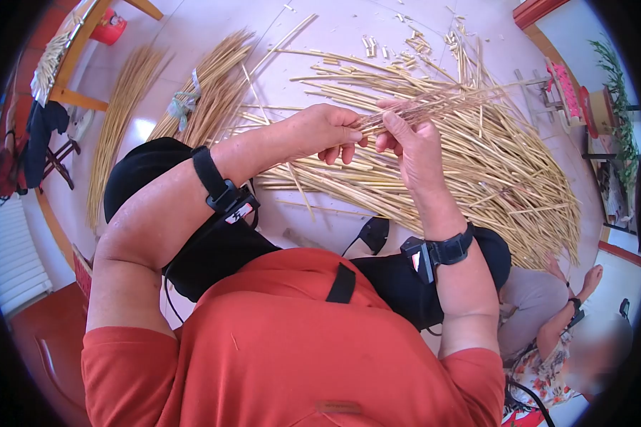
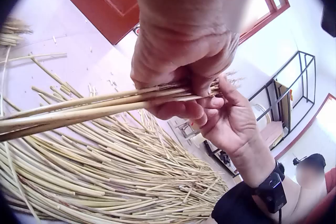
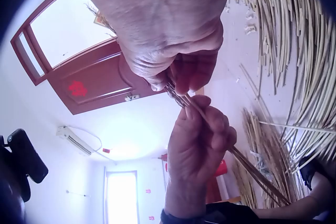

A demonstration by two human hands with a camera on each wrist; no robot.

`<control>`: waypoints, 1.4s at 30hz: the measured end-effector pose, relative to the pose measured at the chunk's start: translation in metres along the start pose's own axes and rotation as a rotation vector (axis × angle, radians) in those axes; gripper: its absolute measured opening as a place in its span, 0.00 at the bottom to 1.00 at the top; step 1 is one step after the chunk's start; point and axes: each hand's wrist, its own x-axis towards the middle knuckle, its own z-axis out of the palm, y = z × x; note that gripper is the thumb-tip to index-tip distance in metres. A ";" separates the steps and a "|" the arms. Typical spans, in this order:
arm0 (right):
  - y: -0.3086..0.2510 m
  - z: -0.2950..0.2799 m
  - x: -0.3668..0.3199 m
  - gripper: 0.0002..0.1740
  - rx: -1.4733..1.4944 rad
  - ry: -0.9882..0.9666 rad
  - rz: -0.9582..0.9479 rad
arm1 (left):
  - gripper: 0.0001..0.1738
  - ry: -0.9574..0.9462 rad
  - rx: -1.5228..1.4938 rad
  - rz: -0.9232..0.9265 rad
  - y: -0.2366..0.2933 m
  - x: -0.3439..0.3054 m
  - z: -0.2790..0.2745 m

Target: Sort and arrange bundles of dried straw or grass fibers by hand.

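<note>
Both hands hold one small bunch of dry stalks (image 2: 79,109) above the floor, close together in front of the body. My left hand (image 1: 325,132) grips the thicker stems, which trail out past it in the left wrist view. Just beyond, my right hand (image 1: 417,142) pinches the bunch near its thin, feathery ends (image 1: 445,105), thumb on top. In the right wrist view the left hand (image 3: 198,134) is right below the right hand (image 3: 173,50), with a short stretch of bunch showing between them. The right hand's curled fingers partly hide the bunch there.
A wide heap of loose straw-coloured stalks (image 1: 491,171) covers the floor ahead and right. Tied, brushy bundles (image 1: 214,85) lie to the left. Short cut pieces (image 1: 417,44) are scattered behind the heap. Another person (image 1: 541,334) sits at the right.
</note>
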 end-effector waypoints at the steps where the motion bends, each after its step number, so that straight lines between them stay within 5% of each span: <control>1: 0.001 0.001 -0.002 0.11 -0.022 -0.037 0.010 | 0.10 0.003 0.036 0.003 -0.003 -0.003 0.001; 9: 0.003 -0.009 0.002 0.08 0.093 0.093 -0.043 | 0.10 0.061 0.020 -0.010 -0.008 -0.021 -0.005; 25: 0.008 0.022 -0.002 0.15 -0.026 -0.045 -0.002 | 0.13 0.130 -0.057 0.105 -0.010 -0.033 -0.007; 31: 0.015 0.018 0.000 0.13 -0.045 -0.092 0.042 | 0.14 0.062 0.071 -0.044 -0.014 -0.030 -0.012; 42: 0.022 0.019 0.002 0.11 -0.025 -0.134 0.071 | 0.13 0.017 0.070 -0.003 -0.021 -0.018 -0.008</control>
